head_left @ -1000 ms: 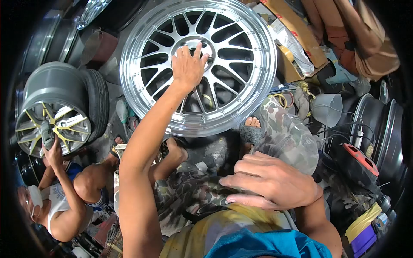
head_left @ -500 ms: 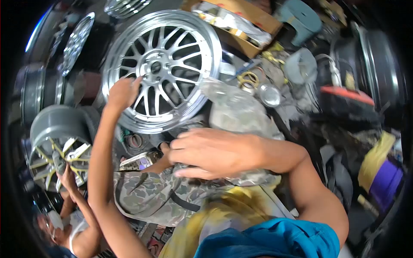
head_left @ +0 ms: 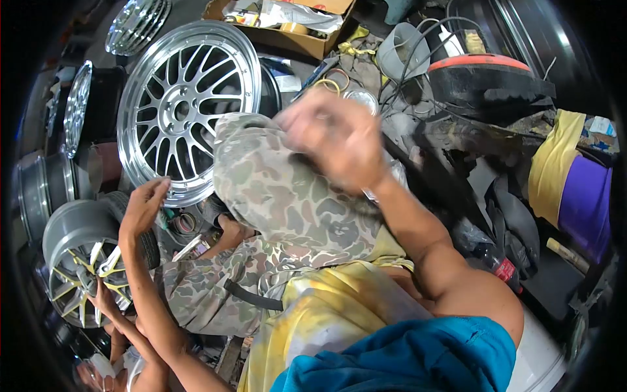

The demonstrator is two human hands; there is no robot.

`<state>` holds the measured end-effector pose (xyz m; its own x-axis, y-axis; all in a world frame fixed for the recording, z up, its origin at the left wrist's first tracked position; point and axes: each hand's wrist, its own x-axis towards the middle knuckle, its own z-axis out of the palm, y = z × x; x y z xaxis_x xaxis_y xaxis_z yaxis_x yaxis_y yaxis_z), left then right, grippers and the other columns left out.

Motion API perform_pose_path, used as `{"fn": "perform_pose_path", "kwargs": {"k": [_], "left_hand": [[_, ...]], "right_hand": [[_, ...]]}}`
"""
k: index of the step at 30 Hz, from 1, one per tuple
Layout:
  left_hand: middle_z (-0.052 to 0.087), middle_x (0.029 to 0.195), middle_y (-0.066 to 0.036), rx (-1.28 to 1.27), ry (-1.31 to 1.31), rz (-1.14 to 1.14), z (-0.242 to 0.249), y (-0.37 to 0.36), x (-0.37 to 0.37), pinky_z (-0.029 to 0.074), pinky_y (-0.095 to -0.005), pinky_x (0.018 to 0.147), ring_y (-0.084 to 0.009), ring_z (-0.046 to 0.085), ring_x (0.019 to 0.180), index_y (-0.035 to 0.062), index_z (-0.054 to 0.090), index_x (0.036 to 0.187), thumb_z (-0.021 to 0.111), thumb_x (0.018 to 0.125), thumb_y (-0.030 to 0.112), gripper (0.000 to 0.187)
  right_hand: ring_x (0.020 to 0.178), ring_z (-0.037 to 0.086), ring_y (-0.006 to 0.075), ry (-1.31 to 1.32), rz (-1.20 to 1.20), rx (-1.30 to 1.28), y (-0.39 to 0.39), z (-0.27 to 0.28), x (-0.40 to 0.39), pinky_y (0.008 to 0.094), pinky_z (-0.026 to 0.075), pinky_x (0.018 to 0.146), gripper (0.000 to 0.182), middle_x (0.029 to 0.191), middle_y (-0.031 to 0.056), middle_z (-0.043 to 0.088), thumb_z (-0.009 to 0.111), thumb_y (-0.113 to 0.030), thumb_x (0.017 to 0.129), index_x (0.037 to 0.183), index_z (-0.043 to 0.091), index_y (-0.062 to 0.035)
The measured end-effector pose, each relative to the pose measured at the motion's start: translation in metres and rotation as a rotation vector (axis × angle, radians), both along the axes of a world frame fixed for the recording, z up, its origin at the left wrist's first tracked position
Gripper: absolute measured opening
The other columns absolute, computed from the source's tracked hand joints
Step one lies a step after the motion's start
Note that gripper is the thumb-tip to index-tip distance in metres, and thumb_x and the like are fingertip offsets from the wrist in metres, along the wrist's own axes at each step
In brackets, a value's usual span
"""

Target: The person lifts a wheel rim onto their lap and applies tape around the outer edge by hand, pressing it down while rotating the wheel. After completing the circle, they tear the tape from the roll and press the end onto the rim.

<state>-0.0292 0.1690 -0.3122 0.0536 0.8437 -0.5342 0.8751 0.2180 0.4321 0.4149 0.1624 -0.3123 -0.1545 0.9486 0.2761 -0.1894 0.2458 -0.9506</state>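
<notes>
A silver multi-spoke wheel rim [head_left: 168,112] with a polished lip stands tilted at the upper left. At its lower edge is my left hand [head_left: 142,208], fingers reaching out, the tips overlapping the lip in this view. My right hand [head_left: 339,137] is raised above my bent knee in camouflage trousers [head_left: 287,189], to the right of the rim. Motion smears its fingers, so I cannot tell what they hold. At the lower left, a co-worker's hand [head_left: 101,297] presses a grey object against a gold-and-silver wheel [head_left: 65,287].
Further wheels [head_left: 78,108] line the left side. An open cardboard box [head_left: 287,40] lies at the top, near a clear plastic container [head_left: 401,52] and yellow tape rings [head_left: 336,78]. A black case with an orange edge [head_left: 480,62] and a purple-and-yellow roll [head_left: 578,202] sit at the right.
My right hand has moved up and away from my lap. My left hand has dropped from the rim's face to its lower edge. The view has shifted, and my knee shows more fully.
</notes>
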Motion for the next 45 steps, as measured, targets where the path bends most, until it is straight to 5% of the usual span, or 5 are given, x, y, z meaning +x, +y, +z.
{"fn": "perform_pose_path", "kwargs": {"k": [4,15,24,31,45], "left_hand": [[0.062,0.083,-0.002,-0.055,-0.066,0.061,0.015,-0.006,0.002,0.045,-0.0293,0.072,-0.0113,0.054,0.078,-0.0055,0.072,0.127,0.060,0.113,0.036,0.045],[0.060,0.085,0.000,-0.053,-0.112,0.106,0.020,-0.019,-0.005,0.045,-0.0286,0.077,-0.0109,0.053,0.082,-0.0067,0.071,0.127,0.060,0.114,0.036,0.046],[0.065,0.087,-0.004,-0.069,-0.114,0.093,0.022,-0.029,-0.012,0.046,-0.0302,0.074,-0.0120,0.055,0.081,-0.0062,0.071,0.131,0.062,0.112,0.033,0.045],[0.076,0.111,-0.012,0.056,-0.110,0.107,0.055,-0.036,0.027,0.052,-0.0321,0.093,-0.0154,0.066,0.102,-0.0038,0.069,0.137,0.065,0.110,0.030,0.043],[0.077,0.119,-0.018,0.112,-0.079,0.058,0.060,-0.057,0.009,0.057,-0.0363,0.089,-0.0232,0.074,0.101,-0.0010,0.071,0.135,0.067,0.108,0.030,0.041]], "right_hand": [[0.077,0.068,0.0104,-0.394,-0.407,-0.387,0.015,-0.123,0.082,0.0280,0.053,0.072,0.030,0.082,0.0050,0.075,0.073,-0.030,0.103,0.103,0.079,-0.0001],[0.101,0.073,0.0426,-1.130,-0.092,-0.403,-0.038,-0.304,0.068,0.0526,0.057,0.085,0.030,0.103,0.0223,0.075,0.078,-0.030,0.088,0.099,0.075,-0.0022],[0.091,0.070,0.0464,-0.830,-0.308,0.075,0.051,-0.257,0.037,0.0541,0.056,0.080,0.020,0.097,0.0236,0.072,0.075,-0.018,0.091,0.101,0.069,-0.0015],[0.124,0.072,0.0388,-1.530,0.065,-0.510,0.198,-0.319,-0.002,0.0491,0.059,0.105,0.042,0.130,0.0227,0.075,0.076,-0.028,0.092,0.125,0.078,-0.0032],[0.121,0.075,0.0369,-1.648,-0.139,-0.555,0.191,-0.358,-0.008,0.0473,0.061,0.101,0.041,0.125,0.0214,0.078,0.076,-0.031,0.088,0.118,0.081,-0.0034]]}}
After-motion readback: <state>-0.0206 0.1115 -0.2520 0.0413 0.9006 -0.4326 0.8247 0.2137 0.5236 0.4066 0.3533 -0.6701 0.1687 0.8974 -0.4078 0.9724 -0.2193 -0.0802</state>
